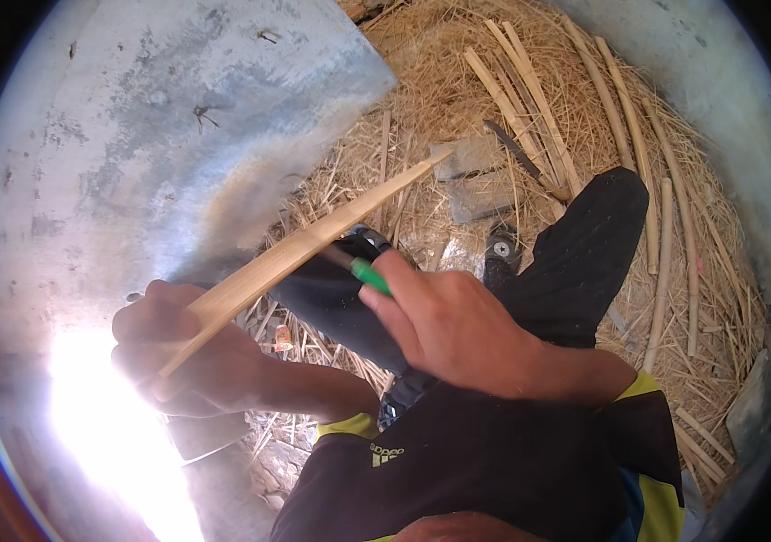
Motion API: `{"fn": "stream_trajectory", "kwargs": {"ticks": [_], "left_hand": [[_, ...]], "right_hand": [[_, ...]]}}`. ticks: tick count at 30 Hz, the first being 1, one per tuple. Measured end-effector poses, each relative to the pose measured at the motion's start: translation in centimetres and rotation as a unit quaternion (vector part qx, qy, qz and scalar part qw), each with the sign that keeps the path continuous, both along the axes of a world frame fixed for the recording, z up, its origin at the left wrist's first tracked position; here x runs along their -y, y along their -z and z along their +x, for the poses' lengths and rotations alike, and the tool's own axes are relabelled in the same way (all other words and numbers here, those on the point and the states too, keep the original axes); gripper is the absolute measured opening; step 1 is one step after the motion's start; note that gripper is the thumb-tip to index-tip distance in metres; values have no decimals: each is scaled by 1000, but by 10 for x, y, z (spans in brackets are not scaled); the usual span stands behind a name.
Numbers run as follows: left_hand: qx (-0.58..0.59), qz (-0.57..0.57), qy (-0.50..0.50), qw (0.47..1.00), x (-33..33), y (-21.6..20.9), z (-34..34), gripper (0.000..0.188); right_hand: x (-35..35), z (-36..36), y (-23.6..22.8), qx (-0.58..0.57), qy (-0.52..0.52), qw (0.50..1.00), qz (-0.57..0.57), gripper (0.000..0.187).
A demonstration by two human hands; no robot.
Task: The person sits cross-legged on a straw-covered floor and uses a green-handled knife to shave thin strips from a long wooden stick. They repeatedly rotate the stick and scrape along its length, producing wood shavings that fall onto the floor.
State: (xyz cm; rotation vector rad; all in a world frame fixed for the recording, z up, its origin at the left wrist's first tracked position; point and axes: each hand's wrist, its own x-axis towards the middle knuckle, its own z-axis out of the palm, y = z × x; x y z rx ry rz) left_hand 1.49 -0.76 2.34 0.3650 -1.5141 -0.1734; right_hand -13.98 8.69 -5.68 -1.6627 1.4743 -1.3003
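Note:
My left hand [182, 352] grips the near end of a long flat bamboo strip [313, 244], which slants up to the right across my black-trousered knee [331, 294]. My right hand [448, 316] is closed around a tool with a green handle [370, 275], its working end pressed against the strip near the middle. The blade itself is mostly hidden behind the strip and my fingers. My right leg [584, 262] stretches out over the straw.
Dry straw and shavings [439, 99] cover the ground ahead. Several bamboo sticks [530, 99] lie in it, with a dark blade [516, 149] and flat grey stones [476, 181] among them. A concrete slab [177, 117] rises at left. Strong sun glare [114, 425] whitens the lower left.

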Motion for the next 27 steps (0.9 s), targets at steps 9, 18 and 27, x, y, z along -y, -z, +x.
{"fn": "stream_trajectory", "kwargs": {"ticks": [9,18,27], "left_hand": [[-28,11,-139,990,-19,7,-14,35],[-40,24,-196,979,-32,11,-22,44],[-28,11,-171,985,-31,11,-16,44]], "right_hand": [[-7,21,2,45,17,995,-89,22],[-10,17,-7,40,3,999,-7,22],[-3,6,2,-19,19,999,23,23]]}}
